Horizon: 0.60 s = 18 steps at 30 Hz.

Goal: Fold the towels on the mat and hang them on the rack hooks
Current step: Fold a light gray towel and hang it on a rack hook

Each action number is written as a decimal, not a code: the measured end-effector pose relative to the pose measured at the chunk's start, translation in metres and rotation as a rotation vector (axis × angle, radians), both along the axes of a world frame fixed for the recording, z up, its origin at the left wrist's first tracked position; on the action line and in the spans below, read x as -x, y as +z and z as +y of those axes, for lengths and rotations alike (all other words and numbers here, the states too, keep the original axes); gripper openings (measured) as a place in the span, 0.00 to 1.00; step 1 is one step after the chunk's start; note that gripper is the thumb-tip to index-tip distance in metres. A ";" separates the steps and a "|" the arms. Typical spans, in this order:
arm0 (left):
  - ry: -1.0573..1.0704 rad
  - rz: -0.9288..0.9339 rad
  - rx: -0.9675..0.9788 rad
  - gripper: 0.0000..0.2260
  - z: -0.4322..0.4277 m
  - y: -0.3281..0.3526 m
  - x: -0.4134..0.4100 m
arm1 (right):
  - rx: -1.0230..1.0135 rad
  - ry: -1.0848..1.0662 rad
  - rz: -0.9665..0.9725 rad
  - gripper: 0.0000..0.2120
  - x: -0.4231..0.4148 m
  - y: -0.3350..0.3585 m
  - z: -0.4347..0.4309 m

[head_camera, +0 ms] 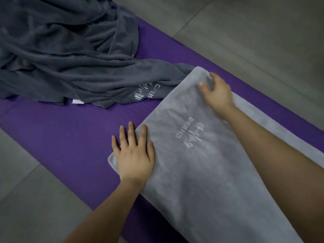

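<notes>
Because the light grey towel (201, 172) is soft and floppy, it will bend and slump wherever you lift it. Take it by its corners or along a folded edge, not in the middle. It looks thick and fluffy, light to carry and not slippery, and it will not break. It lies long and flat on the purple mat (61, 134). It seems to be folded over once, since a lower layer peeks out along the far side.

Your left grip (135, 151) lies flat on the near left corner. Its fingers are straight and spread, and the tips reach off the cloth onto the mat. Your right grip (217, 92) is at the far corner. Its fingers are bent over the edge and its thumb is on top, so it looks to be pinching that corner, though it is a bit blurry.

White stitched writing (190, 135) sits in the middle of the towel, between your two arms, and it is turned away from you. The letters look like "CHARG", with a row of zigzag lines beside them. No more can be made out.

Just past the far corner lies a dark grey towel (61, 50), crumpled in a heap on the mat. It has the same sort of white stitching (147, 92), too wrinkled to read well. A small white tag (77, 101) pokes out at its edge. Grey floor tiles (245, 32) lie all around the mat. No rack or hooks show.
</notes>
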State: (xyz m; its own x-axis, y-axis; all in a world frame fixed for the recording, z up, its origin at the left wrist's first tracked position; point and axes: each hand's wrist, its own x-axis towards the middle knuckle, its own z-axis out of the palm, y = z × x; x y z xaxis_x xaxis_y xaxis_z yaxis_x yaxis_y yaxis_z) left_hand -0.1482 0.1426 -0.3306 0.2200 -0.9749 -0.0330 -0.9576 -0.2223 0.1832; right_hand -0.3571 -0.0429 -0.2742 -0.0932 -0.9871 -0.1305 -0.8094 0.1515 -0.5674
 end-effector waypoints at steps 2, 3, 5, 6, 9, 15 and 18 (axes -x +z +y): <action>0.010 0.003 -0.011 0.23 -0.001 0.001 0.001 | -0.008 -0.018 0.057 0.31 -0.004 -0.002 -0.022; 0.015 0.003 -0.017 0.23 -0.001 0.002 0.001 | -0.020 -0.020 0.075 0.32 -0.006 -0.003 -0.031; 0.018 -0.001 -0.025 0.23 -0.001 0.003 0.002 | -0.051 -0.028 0.108 0.34 -0.008 -0.004 -0.045; 0.017 -0.004 -0.026 0.23 -0.001 0.004 0.002 | -0.064 -0.041 0.127 0.34 -0.009 -0.004 -0.050; 0.019 -0.004 -0.026 0.23 -0.001 0.005 0.002 | -0.012 -0.141 0.127 0.31 -0.009 -0.003 -0.058; 0.013 0.013 -0.035 0.23 -0.001 0.006 0.002 | 0.117 -0.235 -0.227 0.12 0.013 0.019 -0.025; 0.013 0.039 -0.045 0.24 0.000 0.008 0.002 | 0.128 -0.165 -0.419 0.06 0.029 0.037 0.014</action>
